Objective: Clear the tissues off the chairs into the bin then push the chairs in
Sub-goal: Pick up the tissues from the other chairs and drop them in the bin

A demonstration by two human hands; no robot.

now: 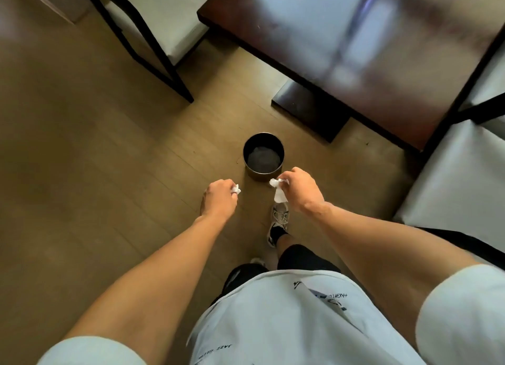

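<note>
Bin [263, 157] is the reference for everything that follows: a small dark round wastebasket standing open-mouthed on the wooden floor [109, 146], just ahead of both hands and slightly nearer the right one. The right hand [299, 189] pinches a crumpled white tissue [278, 192] between curled fingertips, and the tissue hangs down from the grip with its long axis roughly vertical, its upper end close to the near rim of the bin but, as far as this view shows, not yet over the opening. The left hand [220, 198] is curled round a smaller wad of tissue [236, 189], only a white scrap of which shows past the knuckles; it sits to the left of the bin and a little further back from the rim. Judging from this, both hands need to travel forward, the left one also inward to the right, before the tissues can drop cleanly inside. A dark glossy table [355, 50] stands beyond the bin, with a pale-cushioned chair [164, 17] at upper left and another chair seat [459, 173] at the right, both apparently not yet pushed in. No tissue shows on either seat.
</note>
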